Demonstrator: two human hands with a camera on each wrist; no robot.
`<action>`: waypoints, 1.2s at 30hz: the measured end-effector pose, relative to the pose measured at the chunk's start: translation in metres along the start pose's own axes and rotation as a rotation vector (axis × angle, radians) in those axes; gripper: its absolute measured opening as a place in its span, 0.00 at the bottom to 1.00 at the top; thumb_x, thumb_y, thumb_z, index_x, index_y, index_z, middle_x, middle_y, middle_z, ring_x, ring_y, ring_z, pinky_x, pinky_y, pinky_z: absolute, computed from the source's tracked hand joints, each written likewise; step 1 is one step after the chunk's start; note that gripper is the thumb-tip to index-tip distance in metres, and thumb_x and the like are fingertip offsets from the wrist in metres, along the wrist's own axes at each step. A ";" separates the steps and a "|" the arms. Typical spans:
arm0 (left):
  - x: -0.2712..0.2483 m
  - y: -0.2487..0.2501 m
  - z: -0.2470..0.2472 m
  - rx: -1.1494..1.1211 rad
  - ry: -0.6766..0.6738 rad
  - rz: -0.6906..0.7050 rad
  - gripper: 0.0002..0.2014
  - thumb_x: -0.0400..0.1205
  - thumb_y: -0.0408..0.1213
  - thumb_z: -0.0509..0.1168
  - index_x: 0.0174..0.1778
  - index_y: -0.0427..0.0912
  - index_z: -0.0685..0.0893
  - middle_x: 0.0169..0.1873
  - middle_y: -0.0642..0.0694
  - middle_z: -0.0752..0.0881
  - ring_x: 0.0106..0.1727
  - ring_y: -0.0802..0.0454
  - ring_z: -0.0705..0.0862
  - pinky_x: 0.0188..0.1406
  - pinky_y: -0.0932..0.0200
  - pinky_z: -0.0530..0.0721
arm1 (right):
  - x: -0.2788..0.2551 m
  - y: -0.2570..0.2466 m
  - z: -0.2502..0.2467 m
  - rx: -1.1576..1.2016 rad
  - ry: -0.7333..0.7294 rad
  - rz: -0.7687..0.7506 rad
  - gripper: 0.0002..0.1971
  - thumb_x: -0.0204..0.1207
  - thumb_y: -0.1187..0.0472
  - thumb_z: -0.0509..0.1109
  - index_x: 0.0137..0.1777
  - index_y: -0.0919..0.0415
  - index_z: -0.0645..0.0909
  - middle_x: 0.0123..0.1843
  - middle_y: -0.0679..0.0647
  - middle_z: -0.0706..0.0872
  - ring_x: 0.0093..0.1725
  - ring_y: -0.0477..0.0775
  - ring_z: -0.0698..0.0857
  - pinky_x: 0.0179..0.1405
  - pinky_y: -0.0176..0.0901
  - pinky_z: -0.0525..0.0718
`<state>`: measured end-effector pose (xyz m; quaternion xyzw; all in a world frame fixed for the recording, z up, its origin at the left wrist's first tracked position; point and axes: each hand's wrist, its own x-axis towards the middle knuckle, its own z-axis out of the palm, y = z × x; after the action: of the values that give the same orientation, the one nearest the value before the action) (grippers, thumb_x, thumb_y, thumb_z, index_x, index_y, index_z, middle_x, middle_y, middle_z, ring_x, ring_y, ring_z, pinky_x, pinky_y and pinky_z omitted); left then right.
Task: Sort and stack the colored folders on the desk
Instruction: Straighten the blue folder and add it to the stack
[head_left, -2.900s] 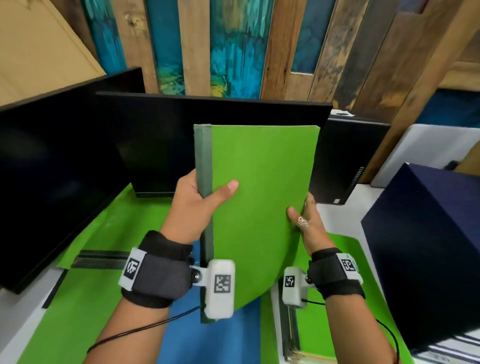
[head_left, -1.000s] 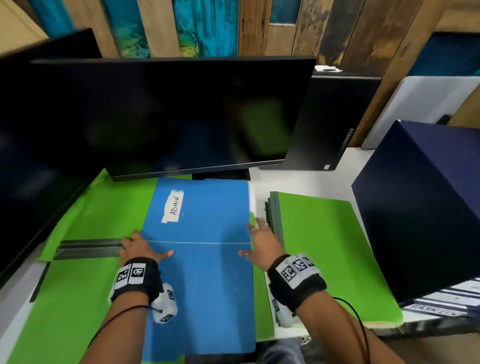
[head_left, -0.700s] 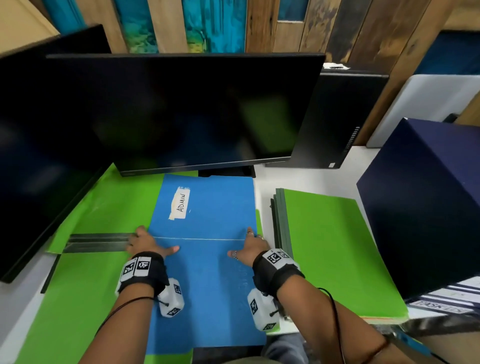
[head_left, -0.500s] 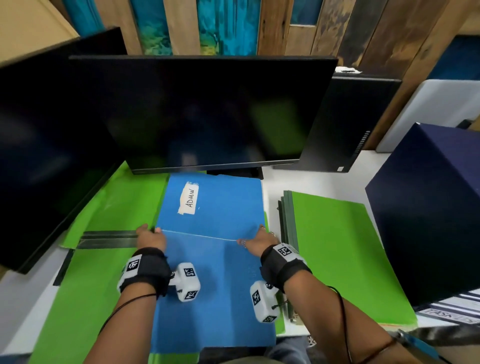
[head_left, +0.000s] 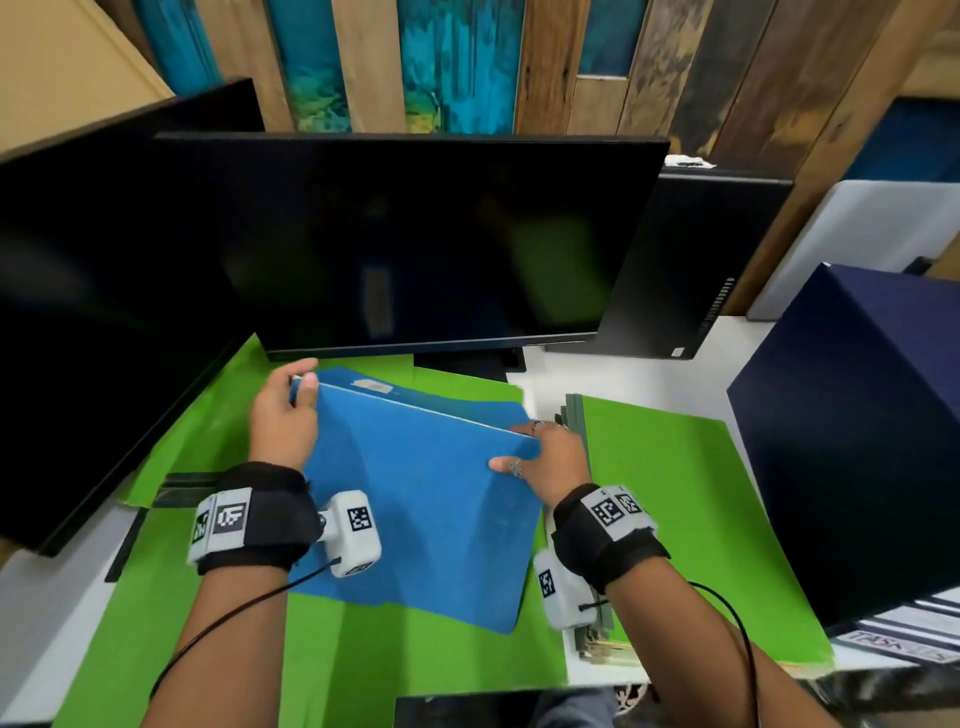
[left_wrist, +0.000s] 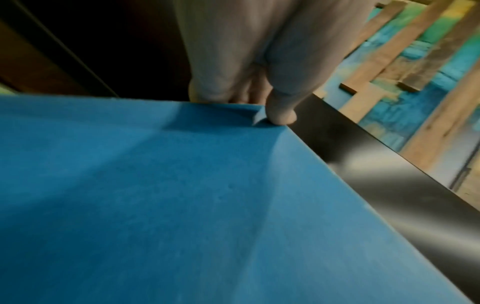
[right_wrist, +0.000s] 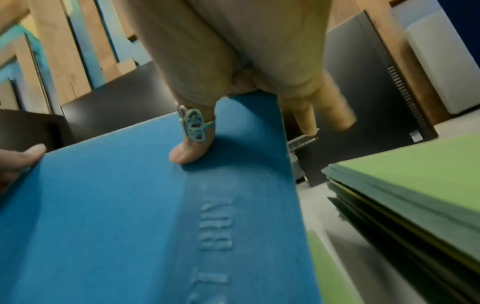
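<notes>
A blue folder (head_left: 415, 488) is lifted off the desk, its far edge raised and its near edge low. My left hand (head_left: 284, 415) pinches the far left corner, thumb on top (left_wrist: 281, 115). My right hand (head_left: 545, 457) grips the far right corner of the blue folder (right_wrist: 145, 216), thumb with a ring on top and fingers behind. Open green folders (head_left: 363, 660) lie flat beneath it. To the right sits a stack of green folders (head_left: 685, 509), seen close in the right wrist view as green folders (right_wrist: 415, 185).
A black monitor (head_left: 426, 239) stands just behind the folders, a second one (head_left: 104, 291) at the left. A black computer tower (head_left: 691, 270) and a dark blue box (head_left: 857, 426) flank the green stack on the right. The white desk (head_left: 550, 395) shows between the stacks.
Both hands moved from the blue folder's middle fold to its far corners and raised it off the green folders. Earlier a green folder was held up and laid on the right stack.
</notes>
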<state>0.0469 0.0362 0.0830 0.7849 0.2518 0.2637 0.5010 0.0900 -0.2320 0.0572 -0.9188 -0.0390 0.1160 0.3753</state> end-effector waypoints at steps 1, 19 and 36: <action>0.000 0.003 0.001 0.041 0.027 0.034 0.14 0.84 0.32 0.59 0.64 0.34 0.79 0.57 0.26 0.81 0.52 0.40 0.79 0.56 0.51 0.75 | 0.000 -0.003 -0.005 -0.081 0.028 -0.002 0.29 0.65 0.43 0.78 0.65 0.53 0.82 0.68 0.55 0.82 0.76 0.57 0.71 0.77 0.58 0.66; -0.065 0.086 0.040 -0.602 -0.258 -0.300 0.10 0.85 0.28 0.56 0.44 0.44 0.80 0.43 0.49 0.85 0.45 0.50 0.84 0.33 0.65 0.85 | -0.053 -0.031 -0.037 0.465 -0.481 -0.416 0.39 0.67 0.27 0.59 0.69 0.55 0.78 0.70 0.43 0.78 0.70 0.33 0.74 0.75 0.25 0.65; -0.090 0.054 0.130 -0.071 -0.599 0.025 0.31 0.71 0.29 0.71 0.70 0.34 0.67 0.62 0.43 0.76 0.61 0.51 0.80 0.61 0.59 0.78 | -0.006 0.080 -0.088 -0.003 0.287 0.268 0.29 0.80 0.57 0.66 0.79 0.59 0.64 0.72 0.67 0.75 0.74 0.65 0.71 0.69 0.52 0.70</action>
<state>0.0748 -0.1278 0.0718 0.8128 0.0734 0.0352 0.5768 0.1040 -0.3501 0.0635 -0.9235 0.1375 0.0326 0.3566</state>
